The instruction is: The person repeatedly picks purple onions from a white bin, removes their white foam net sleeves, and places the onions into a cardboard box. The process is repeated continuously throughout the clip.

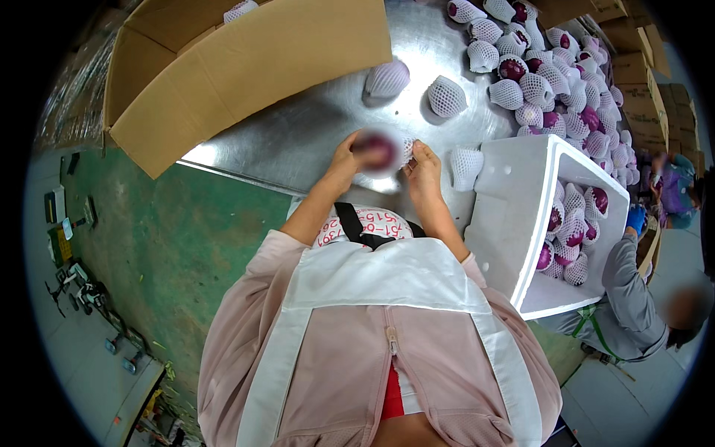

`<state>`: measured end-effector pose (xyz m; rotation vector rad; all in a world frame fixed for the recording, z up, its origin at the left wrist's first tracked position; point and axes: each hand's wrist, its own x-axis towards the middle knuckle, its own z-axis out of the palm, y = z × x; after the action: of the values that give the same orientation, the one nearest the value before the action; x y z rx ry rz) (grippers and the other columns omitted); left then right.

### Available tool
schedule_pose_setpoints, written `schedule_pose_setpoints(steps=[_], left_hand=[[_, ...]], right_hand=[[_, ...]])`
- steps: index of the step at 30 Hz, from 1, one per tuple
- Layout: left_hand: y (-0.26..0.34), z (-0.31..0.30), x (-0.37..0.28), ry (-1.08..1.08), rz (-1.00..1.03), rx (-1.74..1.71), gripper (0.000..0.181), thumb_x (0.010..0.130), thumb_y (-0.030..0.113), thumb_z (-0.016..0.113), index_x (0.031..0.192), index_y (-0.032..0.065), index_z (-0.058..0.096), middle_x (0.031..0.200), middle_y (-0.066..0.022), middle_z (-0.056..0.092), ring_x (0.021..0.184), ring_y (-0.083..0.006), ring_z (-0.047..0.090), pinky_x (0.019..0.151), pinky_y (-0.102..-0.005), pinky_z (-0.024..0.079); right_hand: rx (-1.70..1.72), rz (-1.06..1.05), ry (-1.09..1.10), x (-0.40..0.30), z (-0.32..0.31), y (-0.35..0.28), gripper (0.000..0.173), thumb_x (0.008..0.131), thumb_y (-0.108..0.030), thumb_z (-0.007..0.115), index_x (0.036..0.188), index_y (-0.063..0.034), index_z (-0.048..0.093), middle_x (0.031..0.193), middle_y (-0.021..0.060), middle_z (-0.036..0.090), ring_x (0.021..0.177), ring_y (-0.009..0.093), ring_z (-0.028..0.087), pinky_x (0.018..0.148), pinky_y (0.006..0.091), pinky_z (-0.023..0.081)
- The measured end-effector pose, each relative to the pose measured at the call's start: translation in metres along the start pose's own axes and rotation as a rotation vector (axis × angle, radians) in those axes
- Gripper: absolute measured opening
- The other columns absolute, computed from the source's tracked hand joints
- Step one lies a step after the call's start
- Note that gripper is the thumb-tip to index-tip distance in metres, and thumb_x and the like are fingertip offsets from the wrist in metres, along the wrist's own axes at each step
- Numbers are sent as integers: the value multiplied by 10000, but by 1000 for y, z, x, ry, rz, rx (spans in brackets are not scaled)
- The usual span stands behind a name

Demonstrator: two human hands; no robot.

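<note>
In front of my apron, over the metal table, my left hand (342,163) holds a round purple fruit (375,151), blurred in the picture. My right hand (423,167) pinches a white foam net sleeve (408,152) at the fruit's right side. The blur hides how far the sleeve covers the fruit. Just beyond my hands, a netted fruit (387,78) and another netted piece (447,96) lie on the table. Right of my right hand, a white foam sleeve (466,169) sits against a foam box; I cannot tell whether it holds fruit.
A cardboard box (251,67) overhangs the metal table (268,134) at upper left. Many netted purple fruits (558,84) are heaped at upper right. A white foam box (505,184) at right contains netted fruits (572,234). Beyond it is a person in grey with a blue glove (635,218).
</note>
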<state>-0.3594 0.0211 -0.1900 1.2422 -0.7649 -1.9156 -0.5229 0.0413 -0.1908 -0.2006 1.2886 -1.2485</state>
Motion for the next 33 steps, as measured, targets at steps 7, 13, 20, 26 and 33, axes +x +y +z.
schedule_pose_setpoints(steps=[7, 13, 20, 26, 33], left_hand=[[-12, -30, 14, -277, -286, -545, 547, 787, 280, 664, 1246, 51, 475, 1148, -110, 559, 1013, -233, 592, 794, -426, 550], [-9, -22, 16, -163, -211, 119, 607, 828, 494, 594, 1218, 42, 482, 1182, -166, 556, 1037, -325, 592, 637, -398, 590], [-5, -47, 13, -194, -327, -616, 583, 861, 450, 565, 1242, 24, 449, 1232, -247, 513, 1032, -409, 583, 654, -414, 595], [18, -38, -6, -465, -24, -439, 723, 735, 168, 751, 1342, 84, 368, 1312, -166, 438, 1145, -368, 511, 866, -478, 530], [47, 4, -23, -276, 494, 475, 820, 609, 120, 809, 1323, 98, 406, 1235, -110, 488, 1134, -246, 506, 973, -366, 429]], right_hand=[[233, 204, -226, 18, -4, 4, 223, 935, -158, 446, 1029, 6, 563, 987, 99, 627, 891, 204, 610, 840, 343, 491], [419, 263, -243, 42, -28, 14, 284, 928, -171, 436, 1087, 33, 556, 1044, 141, 617, 966, 241, 602, 894, 381, 477], [50, -74, -40, 66, -52, -19, 293, 897, -148, 451, 1105, 28, 558, 1017, 118, 626, 965, 218, 593, 845, 335, 479], [-1047, -605, -122, 34, -46, -35, 363, 879, -254, 542, 1212, -109, 558, 1008, 97, 652, 834, 159, 611, 759, 288, 459], [-1273, -452, -460, -33, 20, -57, 754, 702, -552, 664, 1280, -101, 488, 1130, 145, 619, 1048, 305, 596, 866, 378, 462]])
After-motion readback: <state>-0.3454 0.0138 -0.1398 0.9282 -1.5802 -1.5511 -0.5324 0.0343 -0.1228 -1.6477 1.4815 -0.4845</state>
